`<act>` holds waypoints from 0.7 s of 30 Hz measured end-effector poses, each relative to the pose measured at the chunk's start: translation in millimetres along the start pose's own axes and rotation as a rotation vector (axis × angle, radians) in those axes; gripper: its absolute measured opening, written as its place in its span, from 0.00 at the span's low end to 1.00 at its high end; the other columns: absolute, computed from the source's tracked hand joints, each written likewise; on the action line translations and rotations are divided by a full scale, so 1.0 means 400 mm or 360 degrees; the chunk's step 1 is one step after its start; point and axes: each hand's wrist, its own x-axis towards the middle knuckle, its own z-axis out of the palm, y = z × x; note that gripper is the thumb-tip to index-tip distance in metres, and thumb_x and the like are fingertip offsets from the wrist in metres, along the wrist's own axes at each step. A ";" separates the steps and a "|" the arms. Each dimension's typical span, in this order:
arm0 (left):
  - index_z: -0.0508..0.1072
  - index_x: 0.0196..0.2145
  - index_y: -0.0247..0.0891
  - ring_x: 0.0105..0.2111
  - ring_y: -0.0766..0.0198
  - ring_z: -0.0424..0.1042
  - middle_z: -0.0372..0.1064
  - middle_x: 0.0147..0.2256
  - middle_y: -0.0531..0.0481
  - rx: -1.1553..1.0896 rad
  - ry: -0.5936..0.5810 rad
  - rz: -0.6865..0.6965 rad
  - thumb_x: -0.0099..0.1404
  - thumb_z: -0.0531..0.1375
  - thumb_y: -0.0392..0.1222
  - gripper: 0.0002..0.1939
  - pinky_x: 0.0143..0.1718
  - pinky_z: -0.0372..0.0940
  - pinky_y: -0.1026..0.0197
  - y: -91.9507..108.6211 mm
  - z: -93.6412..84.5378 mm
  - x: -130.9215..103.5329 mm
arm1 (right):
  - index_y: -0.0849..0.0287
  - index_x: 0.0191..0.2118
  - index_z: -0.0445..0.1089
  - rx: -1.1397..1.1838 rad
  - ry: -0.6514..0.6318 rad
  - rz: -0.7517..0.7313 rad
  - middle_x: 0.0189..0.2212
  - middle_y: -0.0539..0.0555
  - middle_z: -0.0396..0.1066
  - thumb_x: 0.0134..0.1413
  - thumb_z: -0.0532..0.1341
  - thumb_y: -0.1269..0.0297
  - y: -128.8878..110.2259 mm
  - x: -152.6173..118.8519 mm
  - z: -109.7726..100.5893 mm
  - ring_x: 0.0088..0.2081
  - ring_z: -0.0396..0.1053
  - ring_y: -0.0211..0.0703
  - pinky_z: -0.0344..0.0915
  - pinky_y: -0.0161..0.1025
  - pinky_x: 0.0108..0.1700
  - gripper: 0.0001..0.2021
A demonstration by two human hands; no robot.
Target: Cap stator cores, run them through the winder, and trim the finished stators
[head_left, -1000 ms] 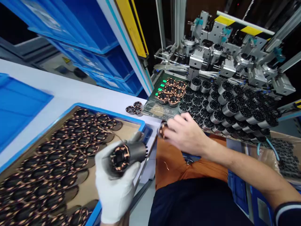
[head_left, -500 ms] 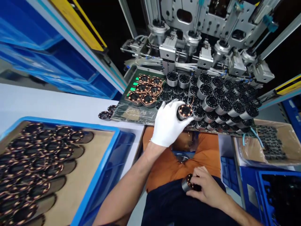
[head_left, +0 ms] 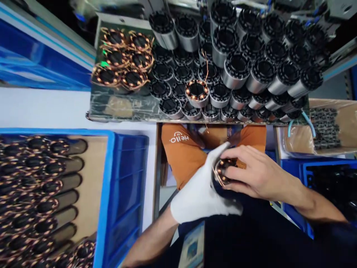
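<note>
In front of my torso, a motor stator with copper windings on its top ring is between my two hands. My bare right hand grips it, fingertips at its ring. Wearing a white glove, my left hand curls around its left side, thumb and fingers on either side of it; the stator's lower body is hidden. On the green board stands another wound stator, a loose copper wire rising behind it. Several unwound stators with black tops surround that one, some stacked higher.
At the board's left stand several wound stators with loose wires. A blue crate of wound stators is on the left. A lined carton and a blue bin are at right. Machine parts line the back.
My left hand has let go of the wound stator on the board and come down to the stator in my right hand. My right hand has lifted that stator. The view has shifted closer.
</note>
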 end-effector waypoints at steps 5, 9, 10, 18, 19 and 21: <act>0.70 0.75 0.48 0.60 0.39 0.85 0.80 0.63 0.37 -0.0222 0.0389 -0.0065 0.55 0.85 0.49 0.55 0.57 0.85 0.44 0.014 -0.016 0.023 | 0.59 0.73 0.71 -0.0283 0.0400 -0.0112 0.62 0.62 0.82 0.79 0.66 0.69 -0.010 0.039 -0.002 0.58 0.82 0.50 0.81 0.47 0.57 0.22; 0.73 0.74 0.43 0.40 0.49 0.87 0.84 0.44 0.43 -0.0340 0.0321 -0.0143 0.60 0.82 0.49 0.48 0.43 0.85 0.51 0.014 -0.028 0.018 | 0.54 0.65 0.79 -0.0425 0.0420 -0.0270 0.48 0.54 0.88 0.78 0.65 0.73 0.019 0.022 -0.028 0.38 0.82 0.45 0.76 0.43 0.38 0.17; 0.74 0.72 0.43 0.35 0.52 0.85 0.83 0.40 0.45 -0.0428 0.0277 -0.0182 0.62 0.81 0.48 0.44 0.38 0.83 0.54 0.012 -0.026 0.018 | 0.52 0.62 0.81 -0.0416 0.0401 -0.0285 0.46 0.53 0.88 0.78 0.65 0.72 0.028 0.020 -0.036 0.37 0.82 0.44 0.75 0.42 0.37 0.15; 0.79 0.43 0.41 0.38 0.58 0.83 0.82 0.39 0.50 -0.0251 0.0314 -0.0081 0.56 0.82 0.45 0.21 0.42 0.80 0.59 0.029 0.017 0.057 | 0.56 0.37 0.76 0.0818 0.0629 -0.0326 0.43 0.60 0.84 0.78 0.63 0.67 0.013 0.040 0.028 0.47 0.83 0.50 0.83 0.47 0.49 0.12; 0.79 0.43 0.41 0.37 0.59 0.82 0.81 0.38 0.51 -0.0177 0.0338 -0.0059 0.57 0.82 0.46 0.22 0.41 0.79 0.59 0.029 0.022 0.058 | 0.55 0.36 0.73 0.1188 0.0722 -0.0215 0.38 0.56 0.81 0.79 0.62 0.65 0.001 0.046 0.049 0.38 0.80 0.45 0.82 0.43 0.41 0.13; 0.78 0.45 0.42 0.37 0.60 0.83 0.81 0.39 0.53 0.0062 0.0495 0.0021 0.58 0.82 0.45 0.22 0.42 0.79 0.60 0.021 0.028 0.053 | 0.53 0.33 0.65 0.1919 0.0832 0.0122 0.28 0.48 0.70 0.79 0.62 0.63 -0.024 0.057 0.087 0.25 0.64 0.37 0.67 0.34 0.25 0.17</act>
